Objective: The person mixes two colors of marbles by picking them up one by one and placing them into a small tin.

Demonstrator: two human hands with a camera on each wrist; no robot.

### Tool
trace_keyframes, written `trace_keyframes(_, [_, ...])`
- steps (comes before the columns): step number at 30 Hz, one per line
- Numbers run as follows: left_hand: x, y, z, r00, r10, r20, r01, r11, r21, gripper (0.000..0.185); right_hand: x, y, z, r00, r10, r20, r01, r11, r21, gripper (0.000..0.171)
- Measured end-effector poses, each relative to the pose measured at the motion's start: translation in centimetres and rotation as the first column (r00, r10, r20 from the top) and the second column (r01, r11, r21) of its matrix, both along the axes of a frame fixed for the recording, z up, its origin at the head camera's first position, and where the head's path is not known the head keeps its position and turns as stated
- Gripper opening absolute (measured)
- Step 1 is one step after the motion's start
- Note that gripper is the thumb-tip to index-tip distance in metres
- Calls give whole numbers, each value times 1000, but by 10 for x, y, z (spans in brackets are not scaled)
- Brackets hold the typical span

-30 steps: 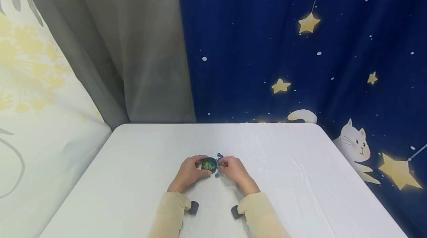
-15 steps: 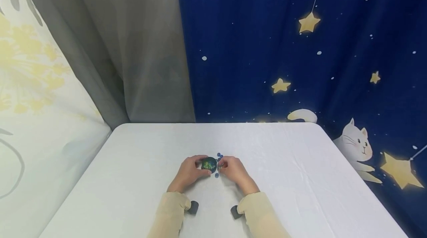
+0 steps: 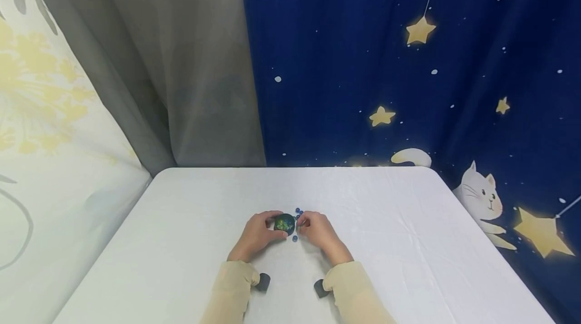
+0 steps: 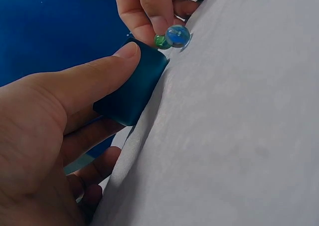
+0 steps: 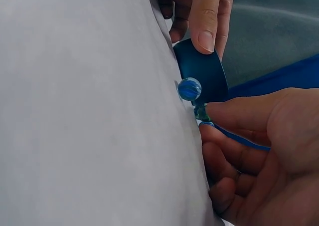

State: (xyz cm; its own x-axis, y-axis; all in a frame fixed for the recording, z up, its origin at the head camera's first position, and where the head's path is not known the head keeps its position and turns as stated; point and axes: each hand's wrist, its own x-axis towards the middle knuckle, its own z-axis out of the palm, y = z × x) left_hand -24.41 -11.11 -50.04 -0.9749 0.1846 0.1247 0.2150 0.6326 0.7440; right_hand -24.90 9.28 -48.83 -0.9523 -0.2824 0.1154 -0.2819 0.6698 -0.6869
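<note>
Fingers and thumb of my left hand (image 3: 257,235) grip a dark teal round case (image 3: 284,224) by its sides, its top patterned in green and blue. In the left wrist view the case's smooth side wall (image 4: 132,86) faces the camera, thumb laid across its edge. Close at the right of it, my right hand (image 3: 320,233) pinches a small green glass marble (image 5: 202,112) between thumb and fingertip, partly covered by them. A clear glass marble with blue swirls (image 5: 189,89) lies on the cloth right beside the case.
Several blue marbles lie around the right fingertips, among them a far marble (image 3: 297,210) and a near marble (image 3: 295,238). A white cloth (image 3: 190,213) covers the table. Dark blue and grey curtains (image 3: 213,87) hang behind its far edge.
</note>
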Motion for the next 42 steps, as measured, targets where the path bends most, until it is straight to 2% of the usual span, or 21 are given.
trace_keyframes(11, [1, -1, -1, 1000, -4, 5, 4, 1000, -4, 59, -3, 3, 3, 1000, -16, 19, 17, 999, -44, 12])
trace_keyframes(16, [0, 0, -1, 1000, 5, 16, -5, 1000, 4, 58, -4, 4, 5, 999, -31, -13, 30, 996, -82, 12])
trace_keyframes(26, [-1, -2, -2, 1000, -13, -22, 13, 1000, -6, 58, -5, 2, 11, 989, -76, -129, 48, 977, -207, 14])
trace_keyframes(33, [0, -2, -1, 1000, -10, -22, 10, 1000, 1, 57, -4, 0, 16, 984, -119, -131, 88, 971, -224, 16])
trace_keyframes(42, [0, -1, 2, 1000, -9, -13, 9, 1000, 2, 58, -1, -2, 20, 984, -105, -142, 64, 961, -270, 15])
